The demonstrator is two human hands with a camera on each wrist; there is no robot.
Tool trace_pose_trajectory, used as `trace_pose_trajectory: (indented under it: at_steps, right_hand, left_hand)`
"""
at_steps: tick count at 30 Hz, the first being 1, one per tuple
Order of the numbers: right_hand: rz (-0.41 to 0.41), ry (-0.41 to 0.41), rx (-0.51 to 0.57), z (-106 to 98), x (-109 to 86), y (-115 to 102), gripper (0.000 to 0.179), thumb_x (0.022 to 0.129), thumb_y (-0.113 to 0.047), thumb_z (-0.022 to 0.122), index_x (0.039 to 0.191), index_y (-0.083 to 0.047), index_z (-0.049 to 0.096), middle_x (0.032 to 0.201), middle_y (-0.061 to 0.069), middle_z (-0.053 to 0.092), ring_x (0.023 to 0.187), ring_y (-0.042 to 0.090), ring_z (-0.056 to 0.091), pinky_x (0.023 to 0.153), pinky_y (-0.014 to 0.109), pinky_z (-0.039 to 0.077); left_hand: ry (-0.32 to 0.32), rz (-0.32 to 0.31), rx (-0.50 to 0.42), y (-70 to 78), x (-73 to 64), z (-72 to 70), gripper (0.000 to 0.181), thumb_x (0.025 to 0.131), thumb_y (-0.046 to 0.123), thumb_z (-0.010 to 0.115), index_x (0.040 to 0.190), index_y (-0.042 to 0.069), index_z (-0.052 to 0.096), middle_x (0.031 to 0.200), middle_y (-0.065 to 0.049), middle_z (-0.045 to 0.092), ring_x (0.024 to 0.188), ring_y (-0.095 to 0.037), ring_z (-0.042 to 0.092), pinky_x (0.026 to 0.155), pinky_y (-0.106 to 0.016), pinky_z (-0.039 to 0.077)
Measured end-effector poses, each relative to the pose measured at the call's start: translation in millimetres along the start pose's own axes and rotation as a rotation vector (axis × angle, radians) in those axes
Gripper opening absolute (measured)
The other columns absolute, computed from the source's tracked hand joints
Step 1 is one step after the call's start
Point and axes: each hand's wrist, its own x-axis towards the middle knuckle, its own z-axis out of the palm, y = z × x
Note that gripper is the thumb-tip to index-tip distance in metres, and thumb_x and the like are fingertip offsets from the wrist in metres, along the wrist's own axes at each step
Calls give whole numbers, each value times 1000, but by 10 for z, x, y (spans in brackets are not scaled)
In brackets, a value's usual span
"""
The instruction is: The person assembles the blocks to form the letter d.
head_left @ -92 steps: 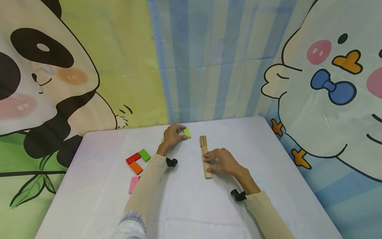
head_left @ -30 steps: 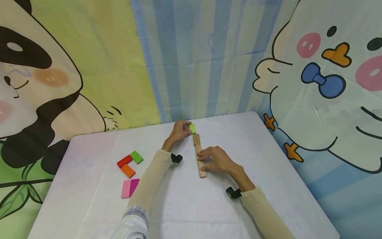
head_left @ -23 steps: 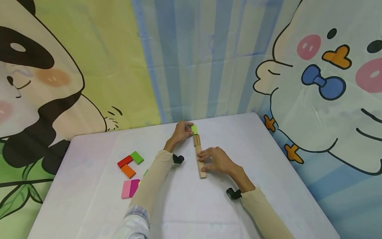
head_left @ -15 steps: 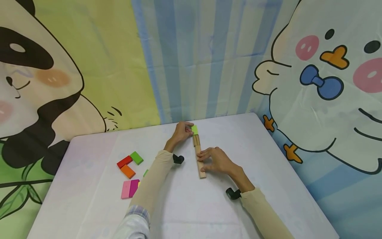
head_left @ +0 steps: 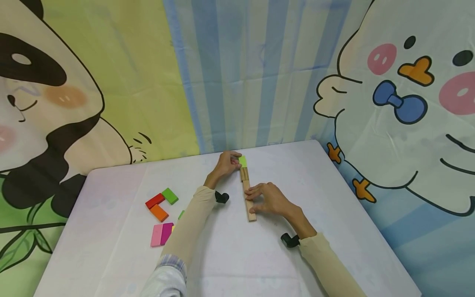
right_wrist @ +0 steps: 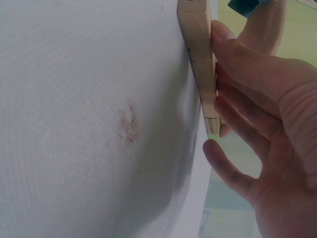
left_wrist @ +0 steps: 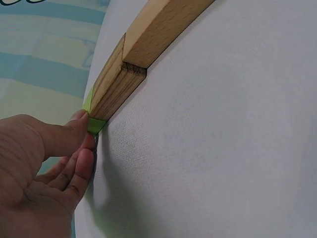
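A: Where is the lime block [head_left: 243, 161]?
B: Far end of the worktop [head_left: 222, 264], toward the striped backdrop [head_left: 259, 74]. Left hand [head_left: 224, 164] has it pinched between thumb and fingers, coming in from the block's left.

A: Touching anything?
B: End to end with the short brown block [head_left: 244, 173]. No gap that I can make out.

A: Long axis?
B: Runs away from the person, far end leaning slightly left. Long plank [head_left: 249, 204] at the near end, lying flat; brown block next, lime last.

A: Right hand [head_left: 272, 200]?
B: Right of the plank, reaching over. Thumb and fingertips rest on it, fingers loosely bent, little finger free. Not wrapped round it, as far as I see.

A: What does it hang on?
B: My reading: the lime block's alignment with that axis. Left hand nearer, right hand well back along the plank.
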Motion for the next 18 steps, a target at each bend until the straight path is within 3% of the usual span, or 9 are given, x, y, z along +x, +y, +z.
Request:
trace_pose_trajectory:
  at_steps: [7,18]
  right_hand:
    - [15,-8,10,-3,-7,0,48,79,-25,100,122,-12,84,139,0,76,138,26,69,119,55,50]
    - [-3,-6,16,4,-10,-4,46,80,-23,99,122,-10,84,139,3,77,137,27,69,119,56,49]
  left_hand:
    - [-10,3,-20,6,-18,-5,43,95,-6,77,137,-6,70,118,-28,75,107,-38,74,94,-42,60]
    - [-6,6,-29,2,-22,-11,42,95,-7,77,137,-6,71,116,-26,75,104,-35,74,92,-38,60]
